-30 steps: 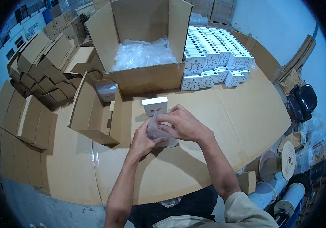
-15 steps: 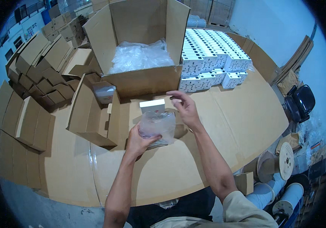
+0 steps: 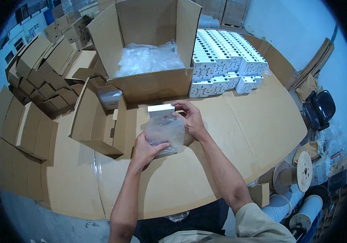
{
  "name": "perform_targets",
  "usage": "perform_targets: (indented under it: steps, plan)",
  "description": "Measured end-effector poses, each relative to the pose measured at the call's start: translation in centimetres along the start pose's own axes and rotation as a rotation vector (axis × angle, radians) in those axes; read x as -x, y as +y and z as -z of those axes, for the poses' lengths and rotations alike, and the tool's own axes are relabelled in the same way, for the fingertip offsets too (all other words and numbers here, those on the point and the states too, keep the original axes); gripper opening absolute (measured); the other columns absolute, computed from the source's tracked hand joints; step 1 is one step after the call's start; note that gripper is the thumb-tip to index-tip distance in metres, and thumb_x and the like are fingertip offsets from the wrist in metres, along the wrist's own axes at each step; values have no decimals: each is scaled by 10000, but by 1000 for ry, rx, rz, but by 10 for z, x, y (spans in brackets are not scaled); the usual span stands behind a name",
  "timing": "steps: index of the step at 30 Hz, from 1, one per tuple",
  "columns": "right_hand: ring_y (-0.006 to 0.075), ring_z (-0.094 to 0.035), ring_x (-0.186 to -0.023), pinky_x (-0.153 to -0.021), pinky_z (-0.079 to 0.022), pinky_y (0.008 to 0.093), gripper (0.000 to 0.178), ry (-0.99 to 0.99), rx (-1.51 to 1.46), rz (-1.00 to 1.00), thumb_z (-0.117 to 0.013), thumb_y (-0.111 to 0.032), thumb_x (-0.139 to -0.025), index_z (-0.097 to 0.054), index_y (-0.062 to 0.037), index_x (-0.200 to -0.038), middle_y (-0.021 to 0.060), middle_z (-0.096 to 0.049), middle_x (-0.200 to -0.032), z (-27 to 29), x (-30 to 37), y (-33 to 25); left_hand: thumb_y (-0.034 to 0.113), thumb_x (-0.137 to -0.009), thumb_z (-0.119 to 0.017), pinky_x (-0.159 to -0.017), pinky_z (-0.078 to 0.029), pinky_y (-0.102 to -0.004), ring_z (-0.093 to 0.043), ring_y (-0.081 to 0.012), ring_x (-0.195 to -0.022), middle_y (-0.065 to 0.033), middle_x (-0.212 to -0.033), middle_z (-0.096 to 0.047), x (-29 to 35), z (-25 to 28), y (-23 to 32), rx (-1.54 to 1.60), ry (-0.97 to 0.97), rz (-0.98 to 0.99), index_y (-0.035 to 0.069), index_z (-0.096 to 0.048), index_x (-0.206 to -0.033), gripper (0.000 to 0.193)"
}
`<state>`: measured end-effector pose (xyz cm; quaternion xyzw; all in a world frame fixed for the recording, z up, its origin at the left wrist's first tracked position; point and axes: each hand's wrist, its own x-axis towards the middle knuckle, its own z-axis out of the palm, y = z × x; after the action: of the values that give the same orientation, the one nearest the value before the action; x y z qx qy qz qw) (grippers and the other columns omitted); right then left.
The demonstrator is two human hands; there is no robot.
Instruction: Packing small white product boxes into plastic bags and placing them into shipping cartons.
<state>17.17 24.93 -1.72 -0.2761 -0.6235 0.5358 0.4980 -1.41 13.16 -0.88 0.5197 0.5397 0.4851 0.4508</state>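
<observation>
Just in front of the white box [image 3: 160, 109], the left hand [image 3: 143, 150] pinches the clear bag [image 3: 165, 131] while the right hand [image 3: 190, 118] curls at the box's right end, whether gripping I cannot tell; a steady bag and level box should work best.

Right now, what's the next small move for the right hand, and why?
Probably grip the small white box with the right hand and lift it toward the plastic bag: that hand is at the box's right edge, and the left hand holds the bag just in front of it. Contact itself I can't confirm.
</observation>
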Motion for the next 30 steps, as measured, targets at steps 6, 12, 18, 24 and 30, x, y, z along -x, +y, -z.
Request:
perform_targets:
  steps: [6,12,18,24,30]
  plan:
    - [132,-634,-1005,-858,-563,292,342,89,-31,50,-701,47,-890,-613,-34,-1211,51,-651,-1061,6,-2,0,126,-685,-915,-916,-548,-367,-689,-205,-1021,-129,-1124,-720,-3,2,-8,-38,25,25,3,-626,-1220,621]
    - [204,-657,-1025,-896,-619,411,289,259,-345,16,-653,58,-922,-514,-36,-1157,93,-599,-1093,4,0,-12,123,-677,-916,-932,-541,-366,-689,-211,-1024,-131,-1127,-720,-2,2,-5,-50,33,22,0,-624,-1227,635]
    - [226,-670,-1013,-880,-623,435,221,231,-570,-15,-651,12,-944,-497,-45,-1091,115,-585,-1108,4,5,-16,99,-683,-906,-939,-539,-364,-687,-210,-1033,-123,-1130,-717,-1,3,-1,-23,-12,34,-10,-608,-1259,658]
    - [193,-663,-1000,-849,-605,368,215,177,-505,-14,-671,-8,-939,-517,-43,-1084,91,-616,-1031,6,7,-14,87,-684,-902,-946,-538,-366,-687,-213,-1037,-128,-1137,-715,-1,4,7,-64,0,84,-11,-610,-1255,649]
    - [136,-628,-932,-847,-548,312,189,161,-438,15,-681,-7,-925,-547,-54,-1050,50,-627,-991,11,6,-10,90,-681,-904,-954,-538,-373,-682,-220,-1054,-133,-1151,-712,-1,6,-1,-53,36,84,-14,-614,-1243,641]
